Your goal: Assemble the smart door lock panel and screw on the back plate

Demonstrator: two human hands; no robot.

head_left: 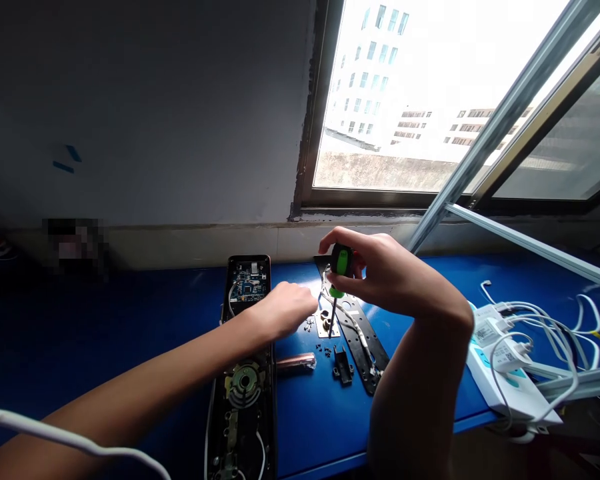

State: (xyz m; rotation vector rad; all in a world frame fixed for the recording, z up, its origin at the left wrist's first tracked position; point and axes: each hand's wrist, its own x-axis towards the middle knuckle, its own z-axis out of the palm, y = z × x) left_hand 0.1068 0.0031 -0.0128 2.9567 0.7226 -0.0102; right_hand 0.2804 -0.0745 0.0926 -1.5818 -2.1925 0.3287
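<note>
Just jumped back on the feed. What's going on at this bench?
The person's right hand grips a green-and-black screwdriver, its shaft angled down at a small metal plate; I can't tell whether the tip touches it. The left hand is curled beside the plate, its fingertips hidden. Loose screws and a black bracket lie nearby, between an open black housing and a long black panel.

On the surface [310, 420] I see, left to right, a casing [249, 427], a plate [321, 327], a panel [354, 343], then a power strip [485, 377].
</note>
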